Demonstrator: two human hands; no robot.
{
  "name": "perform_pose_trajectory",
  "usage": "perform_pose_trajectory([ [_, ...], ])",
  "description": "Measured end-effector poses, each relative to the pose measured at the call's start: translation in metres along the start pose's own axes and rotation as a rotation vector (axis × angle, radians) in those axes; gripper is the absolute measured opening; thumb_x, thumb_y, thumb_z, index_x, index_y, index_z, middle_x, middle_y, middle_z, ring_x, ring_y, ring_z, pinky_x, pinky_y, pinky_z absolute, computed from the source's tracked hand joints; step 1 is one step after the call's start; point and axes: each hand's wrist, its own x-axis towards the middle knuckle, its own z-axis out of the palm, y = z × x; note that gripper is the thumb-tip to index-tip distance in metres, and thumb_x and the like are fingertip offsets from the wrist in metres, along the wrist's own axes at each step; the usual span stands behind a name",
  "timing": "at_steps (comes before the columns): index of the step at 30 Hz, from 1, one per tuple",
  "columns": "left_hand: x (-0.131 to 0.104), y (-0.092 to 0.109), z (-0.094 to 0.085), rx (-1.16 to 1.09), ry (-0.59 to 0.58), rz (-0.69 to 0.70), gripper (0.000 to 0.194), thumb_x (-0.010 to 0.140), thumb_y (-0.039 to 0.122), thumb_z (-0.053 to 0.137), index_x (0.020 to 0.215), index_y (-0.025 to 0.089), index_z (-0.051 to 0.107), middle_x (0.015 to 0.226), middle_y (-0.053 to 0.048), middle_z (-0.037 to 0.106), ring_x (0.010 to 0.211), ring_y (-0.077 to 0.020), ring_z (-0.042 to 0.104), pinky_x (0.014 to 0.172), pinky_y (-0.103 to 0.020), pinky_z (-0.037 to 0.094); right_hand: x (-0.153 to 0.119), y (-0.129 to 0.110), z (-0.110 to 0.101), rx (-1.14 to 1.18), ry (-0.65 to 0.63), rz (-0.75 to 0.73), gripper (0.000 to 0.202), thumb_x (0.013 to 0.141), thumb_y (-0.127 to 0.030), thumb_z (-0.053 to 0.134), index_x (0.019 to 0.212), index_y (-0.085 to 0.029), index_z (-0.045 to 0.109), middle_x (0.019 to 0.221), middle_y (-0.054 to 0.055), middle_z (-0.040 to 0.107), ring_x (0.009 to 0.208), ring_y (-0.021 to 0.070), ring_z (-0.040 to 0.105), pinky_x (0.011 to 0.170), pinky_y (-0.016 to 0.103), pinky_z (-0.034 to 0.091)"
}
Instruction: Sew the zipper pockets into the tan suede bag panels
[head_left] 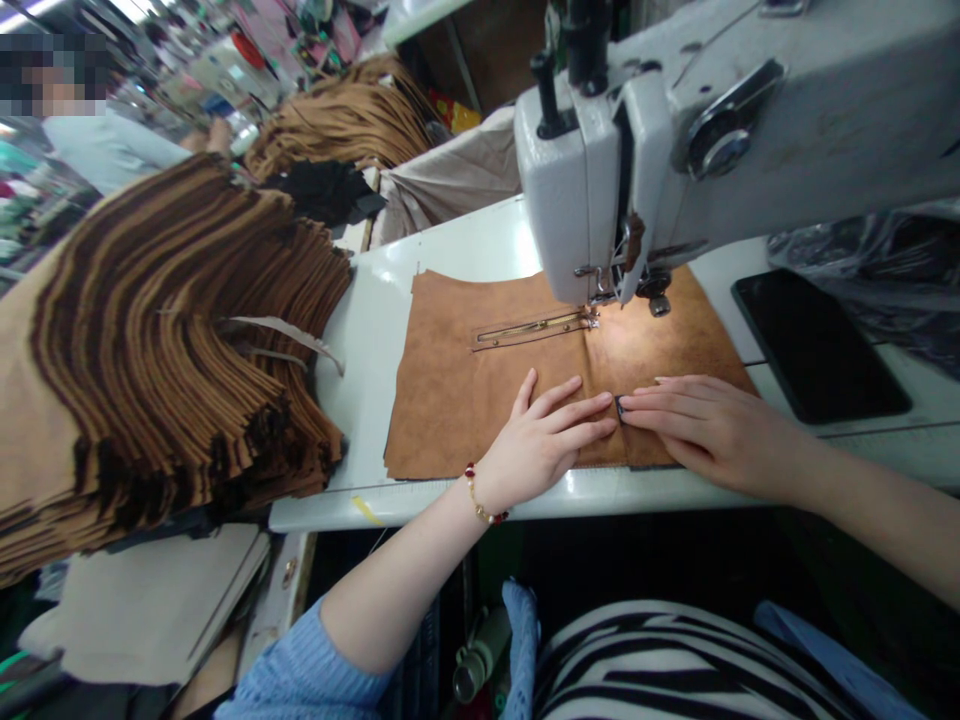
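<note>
A brown leather-like panel [442,400] lies on the sewing machine's bed, with a brass-toothed zipper [536,327] set into a stitched slot. The zipper's right end lies by the needle area of the sewing machine [570,190], under its lamp light. My left hand [551,430] rests flat on the panel below the zipper, fingers spread. To its right, my right hand [709,430] lies on the panel with fingers stretched out close together. A small dark piece [619,408] shows at its fingertips; I cannot make out what it is.
A tall stack of folded brown pieces [172,350] stands at the left of the white table [352,400]. A black phone [821,345] lies at the right, beside clear plastic wrapping [877,270]. Another brown pile [345,115] and a person in a light top [112,150] are behind.
</note>
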Motion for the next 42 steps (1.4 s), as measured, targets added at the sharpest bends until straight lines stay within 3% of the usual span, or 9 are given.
perform_pose_trajectory([
  [6, 0.000, 0.001, -0.002, 0.000, -0.004, -0.005, 0.046, 0.102, 0.019, 0.044, 0.144, 0.034, 0.053, 0.157, 0.002, 0.047, 0.153, -0.0243, 0.028, 0.127, -0.060, -0.001, 0.015, 0.004, -0.007, 0.025, -0.040, 0.018, 0.029, 0.097, -0.022, 0.051, 0.121, -0.023, 0.067, 0.121, 0.005, 0.070, 0.106, 0.0207, 0.063, 0.094, 0.039, 0.046],
  [17, 0.001, 0.003, -0.003, -0.022, 0.017, -0.024, 0.048, 0.104, 0.018, 0.038, 0.150, 0.027, 0.044, 0.155, 0.000, 0.049, 0.153, -0.0225, 0.029, 0.128, -0.058, -0.002, 0.006, 0.013, -0.010, -0.054, -0.110, -0.181, 0.038, 0.098, -0.023, 0.051, 0.135, -0.022, 0.060, 0.136, 0.007, 0.064, 0.119, 0.0231, 0.058, 0.099, 0.042, 0.041],
  [30, 0.001, 0.002, -0.001, 0.007, 0.013, -0.012, 0.046, 0.105, 0.021, 0.038, 0.150, 0.031, 0.046, 0.157, 0.003, 0.046, 0.153, -0.0233, 0.029, 0.128, -0.058, -0.003, -0.002, 0.007, 0.000, -0.085, -0.037, -0.116, 0.042, 0.096, -0.018, 0.052, 0.138, -0.019, 0.057, 0.138, 0.007, 0.064, 0.123, 0.0249, 0.056, 0.103, 0.043, 0.041],
  [38, 0.001, 0.001, 0.000, 0.008, 0.010, -0.007, 0.046, 0.105, 0.021, 0.040, 0.149, 0.032, 0.048, 0.156, 0.003, 0.049, 0.152, -0.0242, 0.030, 0.128, -0.058, -0.003, 0.010, 0.014, -0.015, 0.145, -0.083, 0.025, 0.035, 0.098, -0.019, 0.049, 0.130, -0.021, 0.064, 0.140, 0.010, 0.062, 0.124, 0.0206, 0.058, 0.104, 0.040, 0.043],
  [42, 0.001, 0.001, 0.001, 0.003, 0.020, -0.009, 0.046, 0.105, 0.021, 0.040, 0.149, 0.031, 0.048, 0.155, 0.003, 0.050, 0.152, -0.0240, 0.031, 0.128, -0.059, -0.003, 0.015, 0.016, -0.019, 0.156, -0.110, -0.012, 0.034, 0.096, -0.017, 0.051, 0.127, -0.019, 0.066, 0.133, 0.011, 0.066, 0.119, 0.0212, 0.060, 0.102, 0.042, 0.045],
])
